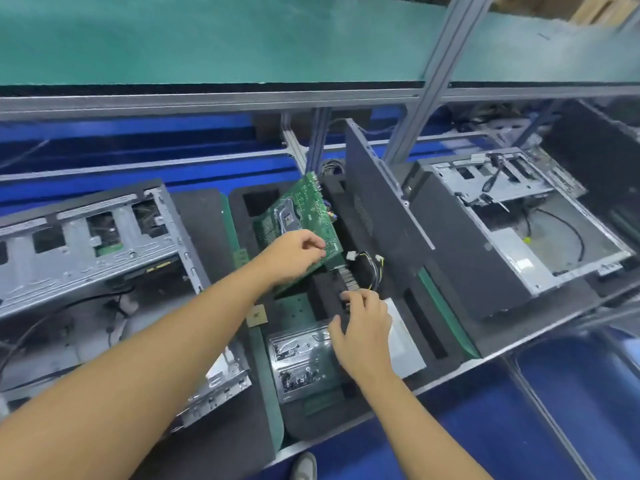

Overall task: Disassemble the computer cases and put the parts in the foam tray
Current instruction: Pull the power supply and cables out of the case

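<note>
A green motherboard (302, 216) is tilted up over the black foam tray (429, 327) in the middle. My left hand (294, 252) grips the board's near edge. My right hand (363, 327) reaches into the tray, its fingertips on a small ribbed part (349, 278) beside a bundle of wires with white plugs (367, 263). A silver metal unit (301, 358) lies in a near slot of the tray, a small square chip (256, 315) at its left edge. An opened computer case (90, 244) lies at the left and another (526, 220) at the right.
A dark side panel (377, 202) leans upright between the tray and the right case. Aluminium frame posts (436, 64) and a green shelf (207, 39) rise behind. Loose black cables (69, 306) lie in the left case. A shoe (304, 465) shows below the bench edge.
</note>
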`<state>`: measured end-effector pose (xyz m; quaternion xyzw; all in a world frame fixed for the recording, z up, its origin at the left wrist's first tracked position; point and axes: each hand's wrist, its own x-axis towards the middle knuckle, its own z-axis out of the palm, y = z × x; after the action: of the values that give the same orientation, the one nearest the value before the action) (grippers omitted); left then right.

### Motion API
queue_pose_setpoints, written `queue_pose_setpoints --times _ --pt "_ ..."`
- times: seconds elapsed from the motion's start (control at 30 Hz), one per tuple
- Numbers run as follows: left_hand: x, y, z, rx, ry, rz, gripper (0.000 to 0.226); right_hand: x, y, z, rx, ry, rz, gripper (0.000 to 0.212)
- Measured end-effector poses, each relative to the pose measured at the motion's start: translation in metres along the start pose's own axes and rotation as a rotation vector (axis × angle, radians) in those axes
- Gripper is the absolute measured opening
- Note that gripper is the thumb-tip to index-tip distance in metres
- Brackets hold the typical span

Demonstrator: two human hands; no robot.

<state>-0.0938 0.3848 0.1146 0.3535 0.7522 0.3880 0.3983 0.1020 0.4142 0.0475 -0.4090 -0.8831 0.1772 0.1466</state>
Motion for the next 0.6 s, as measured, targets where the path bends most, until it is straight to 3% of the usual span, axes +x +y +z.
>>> queue_pose_setpoints --times 0.17,0.33,0.47,0.6 --pt "-0.093 -0.032 -0.106 -0.008 0.145 0.032 0.015 0.013 -0.094 -0.022 0.366 -0.110 -0.332 0.019" --pt "-0.195 -0.120 -0.188 0.118 0.437 -0.235 0.011 0.006 -0.177 -0.019 0.409 -0.404 -0.592 0.014" --pt "-0.245 -0.179 -0.207 0.405 0.330 -0.422 0.007 0.003 -0.221 0.011 0.183 -0.675 -0.656 0.016" --pt "-0.258 -0.209 -0.205 0.504 0.264 -0.458 0.014 0.002 -0.252 0.065 -0.421 -1.077 -0.697 0.029"
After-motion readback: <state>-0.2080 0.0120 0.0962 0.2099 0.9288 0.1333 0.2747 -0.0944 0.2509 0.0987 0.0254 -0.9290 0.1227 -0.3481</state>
